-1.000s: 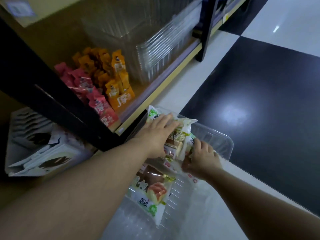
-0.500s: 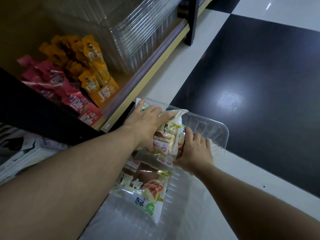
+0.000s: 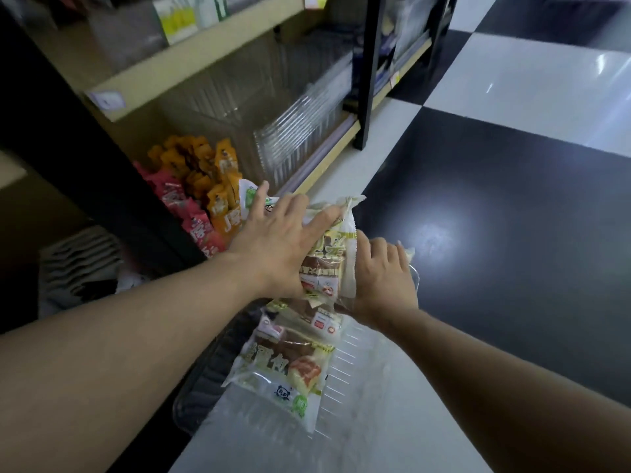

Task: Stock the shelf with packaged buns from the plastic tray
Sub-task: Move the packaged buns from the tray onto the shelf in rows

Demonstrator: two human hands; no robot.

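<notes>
A stack of packaged buns in white and green wrappers is pressed between my two hands, raised above the clear plastic tray on the floor. My left hand lies flat over the stack's top and left side, fingers spread. My right hand clamps its right side. One more bun pack lies flat in the tray below. The low shelf is just beyond and to the left of the stack.
Orange snack packets and red snack packets stand on the low shelf at left. Stacked clear plastic containers fill the shelf to their right. A black upright post divides the shelving. Black and white floor tiles lie to the right.
Both hands have lifted the bun stack up out of the tray and moved it toward the shelf. The view has tilted up, showing an upper shelf.
</notes>
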